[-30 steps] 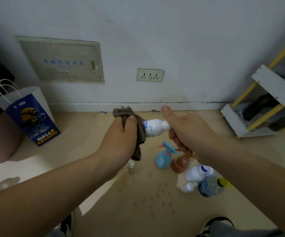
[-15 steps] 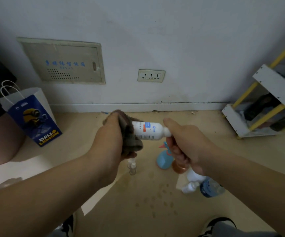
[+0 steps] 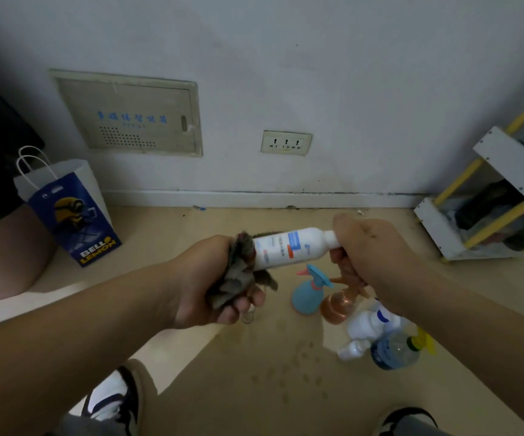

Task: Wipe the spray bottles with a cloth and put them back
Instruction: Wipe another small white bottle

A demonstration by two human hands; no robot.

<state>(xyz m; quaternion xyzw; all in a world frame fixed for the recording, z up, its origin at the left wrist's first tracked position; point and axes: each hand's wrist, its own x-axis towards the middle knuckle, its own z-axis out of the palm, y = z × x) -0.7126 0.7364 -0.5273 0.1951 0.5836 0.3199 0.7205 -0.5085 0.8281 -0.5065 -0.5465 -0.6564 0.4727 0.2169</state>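
Note:
A white spray bottle (image 3: 289,248) with a blue and orange label lies sideways in the air between my hands. My right hand (image 3: 367,253) grips its neck and spray head, which the fingers hide. My left hand (image 3: 220,284) holds a bunched brown-grey cloth (image 3: 238,275) wrapped round the bottle's base. On the floor below stand a light blue spray bottle (image 3: 308,294) with a pink nozzle, an orange one (image 3: 337,305), a white one (image 3: 367,322), a small white one (image 3: 350,349) and a blue-tinted one with a yellow trigger (image 3: 399,350).
A blue and white paper bag (image 3: 72,215) stands at the left by the wall. A white and yellow shelf rack (image 3: 487,209) stands at the right. A small clear bottle (image 3: 248,316) peeks out under my left hand. My shoes (image 3: 113,401) are at the bottom edge. Wet spots mark the floor.
My left hand has slid the cloth leftward along the bottle to its base, uncovering most of the white body. The right hand kept its grip and sank a little.

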